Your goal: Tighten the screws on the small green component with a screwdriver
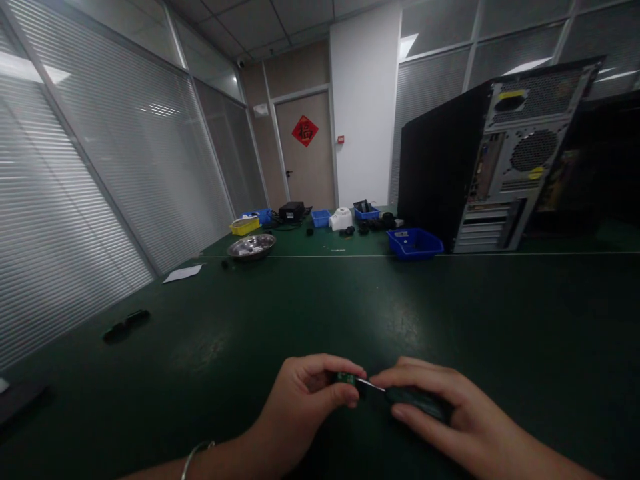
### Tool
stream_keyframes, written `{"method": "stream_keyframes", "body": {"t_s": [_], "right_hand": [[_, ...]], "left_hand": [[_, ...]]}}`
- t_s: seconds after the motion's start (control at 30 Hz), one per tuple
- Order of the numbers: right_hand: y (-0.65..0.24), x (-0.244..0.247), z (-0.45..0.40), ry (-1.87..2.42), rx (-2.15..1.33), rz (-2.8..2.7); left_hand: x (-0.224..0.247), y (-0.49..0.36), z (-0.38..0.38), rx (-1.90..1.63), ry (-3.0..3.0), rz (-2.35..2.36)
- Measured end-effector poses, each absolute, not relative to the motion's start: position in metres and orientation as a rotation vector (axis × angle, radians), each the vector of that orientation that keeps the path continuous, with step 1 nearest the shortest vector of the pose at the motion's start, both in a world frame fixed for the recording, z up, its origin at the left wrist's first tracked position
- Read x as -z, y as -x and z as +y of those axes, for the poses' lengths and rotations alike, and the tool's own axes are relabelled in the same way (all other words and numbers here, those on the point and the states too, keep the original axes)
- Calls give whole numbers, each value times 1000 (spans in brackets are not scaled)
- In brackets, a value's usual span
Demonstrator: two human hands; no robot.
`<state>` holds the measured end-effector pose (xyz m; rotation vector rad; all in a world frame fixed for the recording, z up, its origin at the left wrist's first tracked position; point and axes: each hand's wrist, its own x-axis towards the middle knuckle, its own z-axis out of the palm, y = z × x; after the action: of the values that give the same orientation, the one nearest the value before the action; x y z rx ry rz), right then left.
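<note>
Low in the head view, my left hand point(315, 393) pinches a small green circuit board point(346, 378) between thumb and fingers. Most of the board is hidden by those fingers. My right hand point(445, 407) is wrapped round the dark handle of a screwdriver point(417, 402). Its thin metal shaft points left, and the tip meets the board's right edge or lies just in front of it; I cannot tell which. Both hands are just above the dark green tabletop point(300, 313).
Dark parts point(126, 325) lie at the left. Farther back are a metal bowl point(251, 247), a white sheet point(183, 273), a blue bin point(415, 245), a yellow tray point(245, 227) and a white housing point(341, 219). A large computer case point(445, 160) stands at the right.
</note>
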<state>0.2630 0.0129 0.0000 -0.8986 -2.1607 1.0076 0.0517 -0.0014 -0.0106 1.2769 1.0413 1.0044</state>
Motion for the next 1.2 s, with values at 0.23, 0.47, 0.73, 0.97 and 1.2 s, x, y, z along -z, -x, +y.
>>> {"method": "stream_keyframes", "body": {"t_s": [0.23,0.47,0.73,0.97,1.2], "right_hand": [[-262,2,11,927,-963,-2118],[-267,0,13,999,-974,-2048],[-269,-1,13,912,-1047,-2027],[-268,-3,11,882,-1068,-2052],[-271,-4,5,894,-1006,-2253]], "left_hand": [[10,-50,-3,-982,-1329,1042],[2,-48,-9,-697,-1860,1021],[-14,-55,-18,-372,-2240,847],[-8,-53,-20,-486,-2251,925],[12,-57,-19,-380,-2433,1086]]}}
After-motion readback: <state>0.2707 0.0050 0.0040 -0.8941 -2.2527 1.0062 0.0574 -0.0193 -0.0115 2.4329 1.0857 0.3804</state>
